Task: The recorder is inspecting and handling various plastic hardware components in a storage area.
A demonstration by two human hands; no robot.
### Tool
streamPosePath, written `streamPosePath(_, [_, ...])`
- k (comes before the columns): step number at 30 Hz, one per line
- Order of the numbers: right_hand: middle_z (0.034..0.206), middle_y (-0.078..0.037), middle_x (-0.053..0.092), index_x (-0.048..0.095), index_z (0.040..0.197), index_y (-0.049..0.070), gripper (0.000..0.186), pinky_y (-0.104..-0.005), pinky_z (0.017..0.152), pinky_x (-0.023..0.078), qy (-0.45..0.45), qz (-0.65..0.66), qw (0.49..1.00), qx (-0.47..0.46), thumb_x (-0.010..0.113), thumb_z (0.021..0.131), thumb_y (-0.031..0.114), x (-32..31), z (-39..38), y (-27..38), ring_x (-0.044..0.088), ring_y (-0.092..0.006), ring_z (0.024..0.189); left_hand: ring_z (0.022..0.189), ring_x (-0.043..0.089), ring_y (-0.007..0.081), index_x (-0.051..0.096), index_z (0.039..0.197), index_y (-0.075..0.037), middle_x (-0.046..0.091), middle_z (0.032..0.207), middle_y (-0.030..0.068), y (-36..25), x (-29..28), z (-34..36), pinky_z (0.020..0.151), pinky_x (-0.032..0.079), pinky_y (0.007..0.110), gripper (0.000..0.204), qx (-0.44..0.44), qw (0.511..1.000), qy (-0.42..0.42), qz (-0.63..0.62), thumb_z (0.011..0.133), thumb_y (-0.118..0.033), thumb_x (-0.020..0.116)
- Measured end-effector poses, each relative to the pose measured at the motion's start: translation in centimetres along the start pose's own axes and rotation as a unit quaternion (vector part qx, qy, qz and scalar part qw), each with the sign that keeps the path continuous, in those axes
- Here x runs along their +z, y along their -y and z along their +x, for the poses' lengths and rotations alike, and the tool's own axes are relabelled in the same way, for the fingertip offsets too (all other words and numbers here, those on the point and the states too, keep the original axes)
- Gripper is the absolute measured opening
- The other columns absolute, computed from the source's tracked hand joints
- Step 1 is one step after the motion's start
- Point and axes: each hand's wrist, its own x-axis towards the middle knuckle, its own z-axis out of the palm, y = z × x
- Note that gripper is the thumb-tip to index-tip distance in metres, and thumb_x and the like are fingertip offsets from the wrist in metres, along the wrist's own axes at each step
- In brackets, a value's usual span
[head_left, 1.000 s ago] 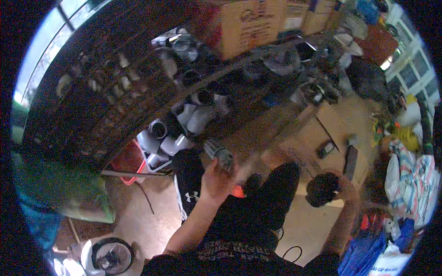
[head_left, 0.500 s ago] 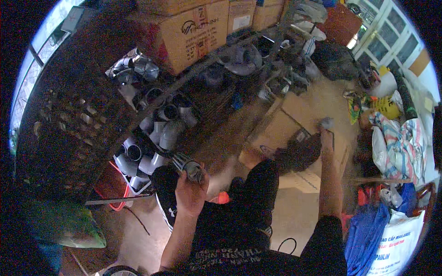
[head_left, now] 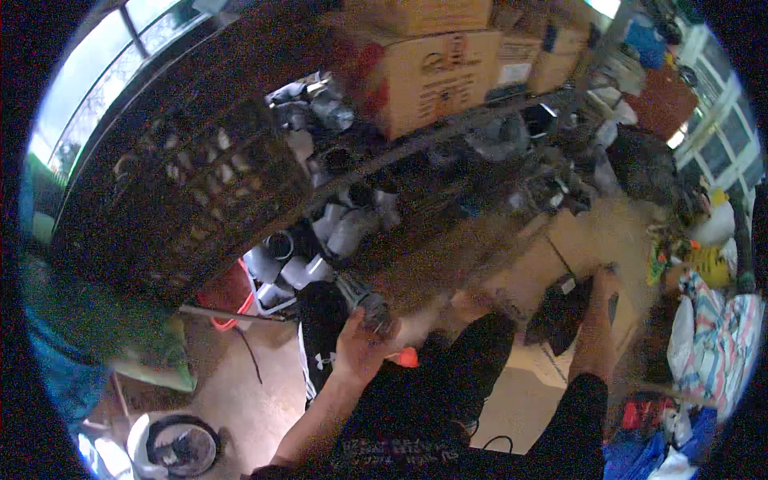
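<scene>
My left hand [head_left: 360, 344] is closed round a grey, ribbed cylindrical thing [head_left: 366, 308], held slanting above my left knee. Its exact kind is too dim to make out. On the right, my right hand [head_left: 604, 288] is over an open cardboard box [head_left: 512, 280]. A dark patch [head_left: 560, 316] lies beside that hand; whether it is the box's inside or a dark cloth, I cannot tell. Motion smears the right fingers, so their grip is unclear.
Grey pipe fittings [head_left: 348, 228] are heaped under a dark rack beam. Big cartons [head_left: 440, 80] stand behind. A red-rimmed crate [head_left: 228, 296] is at left, with a wheel [head_left: 184, 448] below it. Striped bags [head_left: 716, 336] crowd the right side.
The view has swung left, so the surroundings sit further right and lower. My left hand still holds the grey thing. My right hand is lower against the box than before.
</scene>
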Motion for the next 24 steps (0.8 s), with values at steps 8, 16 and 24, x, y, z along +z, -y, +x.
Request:
streamPosePath(8, [0.088, -0.023, 0.061, 0.058, 0.100, -0.006, 0.056, -0.0477, 0.065, 0.044, -0.077, 0.306, 0.949, 0.025, 0.049, 0.082, 0.046, -2.6, -2.2, -0.6, 0.057, -0.0356, 0.085, 0.101, 0.053, 0.0237, 0.050, 0.111, -0.007, 0.057, 0.107, 0.0086, 0.1, 0.3, 0.3, 0.088, 0.042, 0.039, 0.035, -0.011, 1.000, -0.003, -0.019, 0.084, -0.030, 0.055])
streamPosePath(16, [0.116, -0.019, 0.051, 0.047, 0.120, 0.002, 0.048, -0.0370, 0.080, 0.045, -0.085, 0.554, 0.826, -0.060, 0.057, 0.082, 0.029, -19.4, -15.8, -0.1, 0.057, -0.0301, 0.093, 0.102, 0.051, 0.0266, 0.049, 0.112, -0.005, 0.054, 0.110, 0.0127, -0.4, 0.9, 0.4, 0.089, 0.042, 0.040, 0.039, 0.007, 0.998, 0.054, -0.016, 0.084, -0.032, 0.054])
streamPosePath(24, [0.090, -0.015, 0.062, 0.058, 0.100, 0.001, 0.053, -0.0378, 0.072, 0.048, -0.031, 0.532, 0.714, -0.453, 0.074, 0.062, 0.035, -28.2, -36.0, 5.0, 0.060, -0.0302, 0.081, 0.103, 0.052, 0.0247, 0.045, 0.115, -0.011, 0.053, 0.113, 0.0072, -0.7, 2.7, -0.6, 0.090, 0.042, 0.042, 0.036, 0.029, 0.996, 0.083, 0.028, 0.085, -0.031, 0.054])
